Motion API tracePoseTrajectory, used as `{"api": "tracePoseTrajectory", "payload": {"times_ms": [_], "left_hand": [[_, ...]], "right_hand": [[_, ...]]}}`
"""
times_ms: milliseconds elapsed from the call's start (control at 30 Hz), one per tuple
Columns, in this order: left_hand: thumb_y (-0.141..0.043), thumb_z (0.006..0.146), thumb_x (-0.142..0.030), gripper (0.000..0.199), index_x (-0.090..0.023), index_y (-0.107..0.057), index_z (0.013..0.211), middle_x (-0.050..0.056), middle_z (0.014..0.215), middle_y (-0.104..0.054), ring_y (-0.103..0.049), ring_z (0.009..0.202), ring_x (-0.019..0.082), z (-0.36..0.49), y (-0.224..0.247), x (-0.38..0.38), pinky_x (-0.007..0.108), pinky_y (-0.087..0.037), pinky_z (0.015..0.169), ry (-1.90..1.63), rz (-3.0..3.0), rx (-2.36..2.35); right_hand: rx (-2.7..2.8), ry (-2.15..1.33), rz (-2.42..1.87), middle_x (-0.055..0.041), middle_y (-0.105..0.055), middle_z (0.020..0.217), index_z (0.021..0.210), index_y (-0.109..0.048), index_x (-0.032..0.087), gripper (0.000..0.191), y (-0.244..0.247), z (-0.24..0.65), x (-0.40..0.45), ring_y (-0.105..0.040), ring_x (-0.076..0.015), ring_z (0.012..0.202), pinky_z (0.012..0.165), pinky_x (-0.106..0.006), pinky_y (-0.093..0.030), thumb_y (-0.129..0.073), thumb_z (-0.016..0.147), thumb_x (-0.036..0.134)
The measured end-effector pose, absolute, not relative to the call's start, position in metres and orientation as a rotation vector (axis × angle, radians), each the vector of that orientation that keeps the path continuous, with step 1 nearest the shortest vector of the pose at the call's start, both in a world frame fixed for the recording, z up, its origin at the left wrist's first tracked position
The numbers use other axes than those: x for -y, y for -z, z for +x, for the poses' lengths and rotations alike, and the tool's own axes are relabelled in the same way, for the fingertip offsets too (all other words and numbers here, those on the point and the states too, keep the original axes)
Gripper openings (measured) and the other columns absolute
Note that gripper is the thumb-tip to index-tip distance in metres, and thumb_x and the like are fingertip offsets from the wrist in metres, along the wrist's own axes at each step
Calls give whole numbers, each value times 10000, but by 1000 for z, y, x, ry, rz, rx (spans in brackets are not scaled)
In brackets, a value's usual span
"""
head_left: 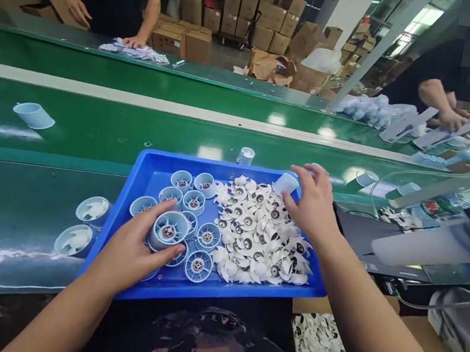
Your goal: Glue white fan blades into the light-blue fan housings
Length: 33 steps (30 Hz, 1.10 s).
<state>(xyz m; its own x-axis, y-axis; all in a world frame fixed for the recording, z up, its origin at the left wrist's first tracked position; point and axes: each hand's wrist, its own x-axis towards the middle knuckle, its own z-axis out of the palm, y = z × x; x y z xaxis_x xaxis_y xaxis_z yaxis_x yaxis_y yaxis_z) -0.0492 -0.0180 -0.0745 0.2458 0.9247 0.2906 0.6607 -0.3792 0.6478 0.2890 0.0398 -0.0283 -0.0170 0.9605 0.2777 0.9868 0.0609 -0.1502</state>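
My left hand (132, 249) is closed around a light blue round fan housing (169, 230) with spokes and a reddish-brown centre, holding it above the tray. At the far right of the tray, my right hand (314, 201) has thumb and fingers around another light blue cup-shaped housing (285, 184), which is tilted. The blue tray (118, 228) lies in front of me. Several spoked housings (198, 266) fill its left side. A heap of white fan impellers (256, 234) with dark centres covers its right side.
Two housings with white impellers inside (75, 240) stand left of the tray. On the green conveyor belt (103, 124) lie a housing (32, 115) and a smaller one (246, 155). A box of impellers (319, 343) sits below right. Two co-workers stand across the belt.
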Motion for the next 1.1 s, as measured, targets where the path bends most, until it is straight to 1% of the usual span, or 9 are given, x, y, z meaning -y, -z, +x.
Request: {"api": "tracePoseTrajectory", "payload": {"times_ms": [67, 133, 300, 467, 700, 800, 900, 1000, 1100], "left_hand": [[-685, 802, -493, 606, -218, -560, 1327, 107, 1297, -670, -654, 1160, 315, -46, 72, 17, 467, -550, 979, -890, 2150, -1433], [-689, 809, -462, 532, -240, -592, 1283, 84, 1249, -694, -663, 1136, 308, -43, 70, 16, 475, -542, 986, -862, 2216, -1377], [-678, 832, -365, 469, -255, -577, 1277, 64, 1220, -703, -661, 1127, 283, -40, 68, 19, 483, -516, 1025, -855, 2336, -1229], [-603, 808, -253, 530, -222, -491, 1325, 109, 1296, -648, -634, 1175, 290, -40, 70, 26, 468, -533, 1001, -890, 2213, -1303], [-711, 744, -286, 468, -228, -522, 1168, 90, 1146, -664, -653, 1074, 281, -40, 72, 26, 497, -533, 957, -915, 1904, -1392], [-719, 756, -294, 421, -239, -563, 1143, 93, 1151, -678, -639, 1114, 303, -42, 71, 24, 537, -515, 975, -922, 1919, -1369], [-694, 784, -315, 454, -261, -568, 1218, 98, 1243, -665, -616, 1182, 312, -42, 69, 23, 555, -489, 1016, -964, 1997, -1314], [-673, 784, -306, 510, -247, -522, 1268, 109, 1272, -653, -644, 1144, 287, -42, 68, 26, 512, -519, 991, -1037, 1981, -1296], [-740, 739, -335, 547, -222, -510, 1222, 111, 1197, -673, -677, 1062, 273, -41, 68, 30, 469, -559, 928, -1083, 1890, -1346]], "right_hand": [[2291, 38, -1873, -108, -528, 1340, 1289, -587, 209, 373, 24, 270, -23, -500, -277, 1232, 1066, -470, -411, -576, 917, 181], [2518, -60, -1806, -48, -621, 1195, 1148, -660, 227, 253, 26, 248, -18, -560, -229, 1131, 1030, -424, -442, -564, 928, 147], [2798, -120, -1846, -64, -615, 1104, 1107, -638, 135, 160, 43, 202, -53, -596, -185, 1028, 944, -405, -516, -552, 980, 181], [2899, -39, -1927, -89, -600, 1135, 1128, -616, 108, 233, 46, 167, -77, -594, -193, 1058, 959, -409, -523, -583, 987, 290], [2833, -71, -2142, -100, -605, 1138, 1136, -615, 98, 274, 36, 139, -73, -601, -199, 1061, 952, -408, -530, -593, 985, 326], [2798, -143, -2178, -101, -601, 1151, 1157, -610, 105, 285, 35, 140, -76, -599, -200, 1065, 952, -410, -530, -592, 986, 332], [2760, -248, -2152, -93, -601, 1154, 1164, -609, 113, 281, 38, 143, -80, -593, -203, 1078, 977, -427, -514, -591, 986, 330], [2636, -361, -2120, -94, -594, 1164, 1135, -616, 108, 257, 39, 148, -80, -569, -217, 1124, 1026, -461, -474, -604, 974, 309], [2403, -547, -2047, -111, -570, 1184, 1123, -598, 103, 230, 30, 157, -68, -534, -240, 1160, 1051, -492, -435, -609, 947, 251]]}}
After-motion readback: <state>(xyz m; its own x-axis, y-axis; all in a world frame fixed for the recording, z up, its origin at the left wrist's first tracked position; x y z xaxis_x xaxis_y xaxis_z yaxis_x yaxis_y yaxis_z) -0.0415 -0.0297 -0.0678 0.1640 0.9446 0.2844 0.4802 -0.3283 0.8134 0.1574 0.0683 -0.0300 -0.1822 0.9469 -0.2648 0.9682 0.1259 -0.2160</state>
